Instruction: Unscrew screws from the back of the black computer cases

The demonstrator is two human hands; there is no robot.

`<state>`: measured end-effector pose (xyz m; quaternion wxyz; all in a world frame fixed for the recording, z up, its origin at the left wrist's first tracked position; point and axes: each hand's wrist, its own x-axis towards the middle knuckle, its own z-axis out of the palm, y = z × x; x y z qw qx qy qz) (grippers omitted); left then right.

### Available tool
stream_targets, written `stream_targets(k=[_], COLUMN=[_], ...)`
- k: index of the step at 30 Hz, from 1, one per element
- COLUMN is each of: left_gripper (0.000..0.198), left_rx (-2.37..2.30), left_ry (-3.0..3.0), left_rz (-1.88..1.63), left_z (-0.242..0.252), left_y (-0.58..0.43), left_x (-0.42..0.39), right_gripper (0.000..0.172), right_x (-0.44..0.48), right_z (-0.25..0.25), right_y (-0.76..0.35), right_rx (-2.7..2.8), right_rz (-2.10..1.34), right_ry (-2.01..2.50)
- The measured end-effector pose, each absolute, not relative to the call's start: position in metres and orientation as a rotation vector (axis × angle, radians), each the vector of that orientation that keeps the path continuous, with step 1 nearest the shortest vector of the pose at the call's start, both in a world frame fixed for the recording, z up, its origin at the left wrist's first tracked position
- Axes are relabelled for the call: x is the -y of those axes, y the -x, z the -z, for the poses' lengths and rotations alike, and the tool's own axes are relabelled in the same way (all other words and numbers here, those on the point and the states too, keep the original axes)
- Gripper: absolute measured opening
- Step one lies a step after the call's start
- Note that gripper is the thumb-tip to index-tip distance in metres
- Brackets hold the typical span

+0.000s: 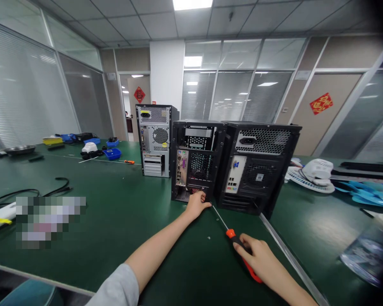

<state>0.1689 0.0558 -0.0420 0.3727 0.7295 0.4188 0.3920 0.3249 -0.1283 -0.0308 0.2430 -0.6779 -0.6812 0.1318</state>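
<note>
My right hand (257,255) is wrapped round a screwdriver (231,233) with a red and black handle. Its thin shaft points up and left, ending close to my left thumb. At the bottom rear of the middle black computer case (221,170), my left hand (196,205) has its fingers curled against the expansion slot area. What those fingers pinch, if anything, is hidden. The upper bay of this case is an open hole. Two small metal bits, perhaps screws (209,238), lie on the green table (140,212) below the case.
A silver-backed computer case (159,142) stands left, another black case (258,165) right, beside a metal strip (287,250). Blue trays (112,153), cables (54,190) and an orange tool (129,162) lie left. A white fan part (315,174), blue fan blades (367,193) and a clear container (367,250) are right.
</note>
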Motion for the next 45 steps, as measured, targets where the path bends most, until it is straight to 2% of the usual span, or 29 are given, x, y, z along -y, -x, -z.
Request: stream_targets(k=[14,45], left_gripper=[0.015,0.006], left_rx=[-1.161,-1.245], left_ry=[-1.922,-2.051], left_rz=[-1.023,-0.992], left_z=[0.051,0.045], left_y=[-0.181,-0.178], left_x=[-0.060,-0.052], right_gripper=[0.032,0.034], right_x=[0.120,0.113], right_z=[0.032,0.037], right_y=[-0.319,-0.312], right_rx=[1.780,1.670], right_rz=[-0.470,-0.537], right_ry=[1.948,1.877])
